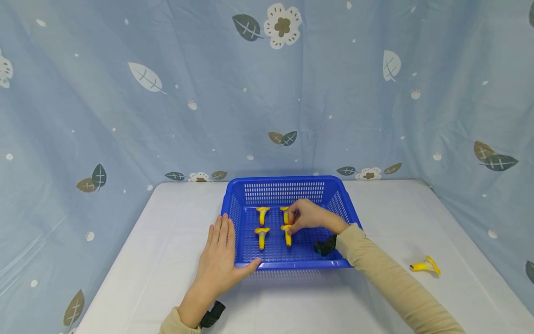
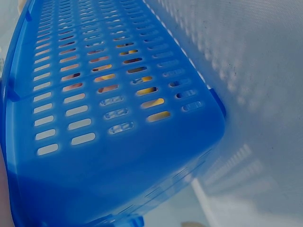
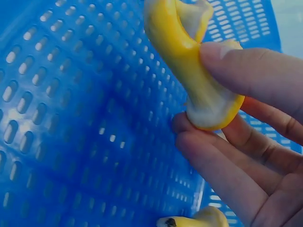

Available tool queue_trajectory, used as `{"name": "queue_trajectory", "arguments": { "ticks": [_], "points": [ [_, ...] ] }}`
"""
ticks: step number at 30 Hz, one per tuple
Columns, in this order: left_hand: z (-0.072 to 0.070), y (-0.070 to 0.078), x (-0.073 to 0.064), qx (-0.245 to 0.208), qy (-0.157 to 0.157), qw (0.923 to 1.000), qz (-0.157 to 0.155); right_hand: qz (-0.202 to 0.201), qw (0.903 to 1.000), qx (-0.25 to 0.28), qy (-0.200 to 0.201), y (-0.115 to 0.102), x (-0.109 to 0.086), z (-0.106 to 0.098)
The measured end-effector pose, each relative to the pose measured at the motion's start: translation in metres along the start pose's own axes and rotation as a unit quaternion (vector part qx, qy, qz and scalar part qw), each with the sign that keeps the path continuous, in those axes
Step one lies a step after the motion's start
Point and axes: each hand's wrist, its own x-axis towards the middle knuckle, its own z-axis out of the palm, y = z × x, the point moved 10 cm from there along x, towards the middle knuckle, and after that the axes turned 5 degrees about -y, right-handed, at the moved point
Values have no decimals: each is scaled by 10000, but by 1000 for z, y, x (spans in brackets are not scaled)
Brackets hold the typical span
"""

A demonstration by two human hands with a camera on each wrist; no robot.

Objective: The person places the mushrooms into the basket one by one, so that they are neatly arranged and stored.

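My right hand (image 1: 310,215) reaches into a blue plastic basket (image 1: 288,265) and pinches a yellow mushroom (image 1: 288,238) between thumb and fingertips. In the right wrist view, the thumb lies along the side of this mushroom (image 3: 182,56), near its flared pale cap. Three more yellow mushrooms share the basket: one behind the held one (image 1: 285,214), partly covered by my hand, and two in a column to its left, the rear mushroom (image 1: 262,215) and the front mushroom (image 1: 261,238). With fingers straight, my left hand (image 1: 219,264) rests on the basket's left rim, thumb at the front corner.
A single yellow mushroom (image 1: 426,266) lies on the white table (image 1: 167,260), right of the basket. Behind the table hangs a blue curtain (image 1: 233,106) with leaves and flowers. Slotted basket wall (image 2: 118,156) fills much of the left wrist view.
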Motion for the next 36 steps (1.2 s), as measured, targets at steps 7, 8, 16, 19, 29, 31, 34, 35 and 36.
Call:
{"name": "queue_trajectory", "arguments": {
  "ticks": [7,8,16,19,29,31,34,35,36],
  "points": [
    [-1,0,0,-61,-42,10000,-40,-12,9992,-353,-188,1,4,8],
    [-1,0,0,-64,-54,10000,-48,-32,9990,-398,-215,0,4,9],
    [-1,1,1,-19,-50,10000,-37,-201,9970,-674,-316,-4,6,13],
    [0,1,1,-12,-61,10000,-50,-246,9958,-807,-347,-3,7,15],
    [0,0,0,-28,-47,10000,-41,-167,9951,-917,-343,-3,8,17],
    [0,0,0,-25,-22,10000,-20,-117,9950,-929,-342,-3,8,17],
    [0,1,0,-32,3,10000,9,-47,9950,-935,-340,-2,8,17],
    [0,1,0,-45,4,10000,12,-63,9949,-948,-340,-2,8,17],
    [1,1,0,-43,-3,10000,12,-58,9949,-944,-352,-2,9,18]
  ]
}}
